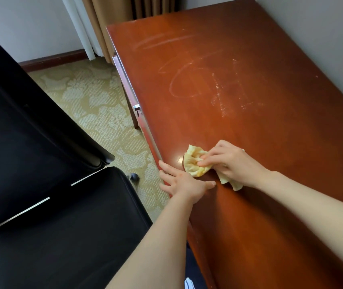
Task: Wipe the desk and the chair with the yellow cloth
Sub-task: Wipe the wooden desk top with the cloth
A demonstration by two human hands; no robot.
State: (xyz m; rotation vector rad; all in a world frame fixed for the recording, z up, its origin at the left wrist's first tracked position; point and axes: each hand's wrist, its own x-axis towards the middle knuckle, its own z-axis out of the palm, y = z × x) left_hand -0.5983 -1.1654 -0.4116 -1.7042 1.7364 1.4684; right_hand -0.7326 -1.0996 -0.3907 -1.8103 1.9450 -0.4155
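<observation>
The reddish-brown wooden desk (249, 126) fills the right side, with pale dusty smears across its middle. A crumpled yellow cloth (194, 161) lies on the desk near its left edge. My right hand (232, 162) grips the cloth and presses it on the wood; a corner of cloth pokes out under the wrist. My left hand (182, 181) lies flat with fingers spread on the desk's left edge, just beside the cloth. The black chair (47, 184) stands at the left, its back and seat close to the desk.
A metal drawer front with a handle (136, 107) runs along the desk's left side. Patterned beige carpet (103, 105) lies between chair and desk. Curtains (103, 21) hang in the far corner. Grey wall (322, 38) borders the desk's right side.
</observation>
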